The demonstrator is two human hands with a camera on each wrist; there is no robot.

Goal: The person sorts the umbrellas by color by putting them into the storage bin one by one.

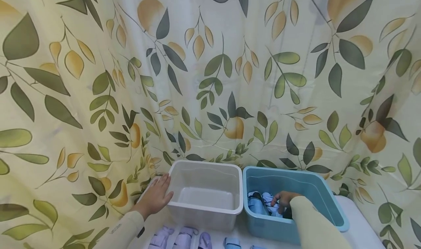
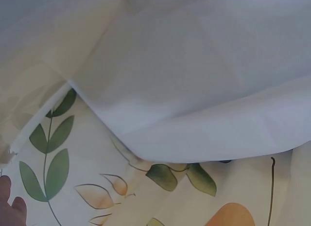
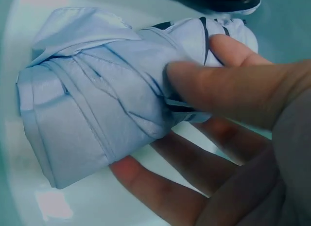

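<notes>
My right hand (image 1: 285, 200) reaches down into the blue plastic bin (image 1: 315, 183). It grips a light blue folded umbrella (image 3: 92, 114), thumb on top and fingers round the underside, as the right wrist view shows. Another folded blue umbrella (image 1: 257, 205) lies beside it in the bin. A dark end of a further item (image 3: 233, 1) shows at the top of the right wrist view. My left hand (image 1: 155, 195) rests with extended fingers at the left rim of the whitish bin (image 1: 207, 197), whose floor is bare. Only fingertips (image 2: 14, 206) show in the left wrist view.
In front of the bins lie purple folded umbrellas (image 1: 183, 238) and light blue ones (image 1: 232, 242), cut off by the lower frame edge. The two bins stand side by side on a white surface (image 1: 356, 219). Leaf-patterned curtain (image 1: 223, 95) surrounds the back and sides.
</notes>
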